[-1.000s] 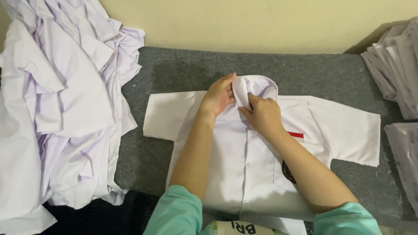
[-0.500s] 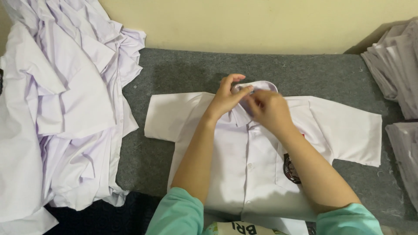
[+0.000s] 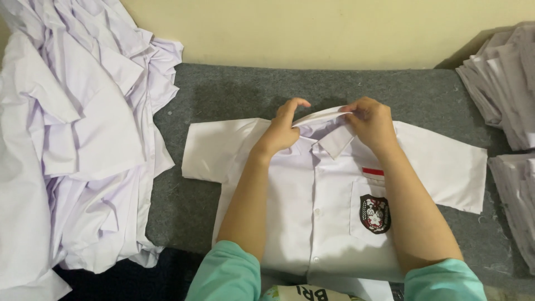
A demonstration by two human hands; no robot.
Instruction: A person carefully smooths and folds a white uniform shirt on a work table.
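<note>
Head-camera view: a white short-sleeved shirt (image 3: 312,223) is laid flat, front up, on a grey felt table (image 3: 234,95), and its collar (image 3: 329,120) is pinched at the shirt's twelve o'clock edge between both hands. The collar is gripped at its nine o'clock end by the left hand (image 3: 284,128) and at its three o'clock end by the right hand (image 3: 373,122), fingers closed on cloth. A heap of loose white shirts (image 3: 72,139) is seen at nine o'clock, folded stacks (image 3: 507,83) at three o'clock.
</note>
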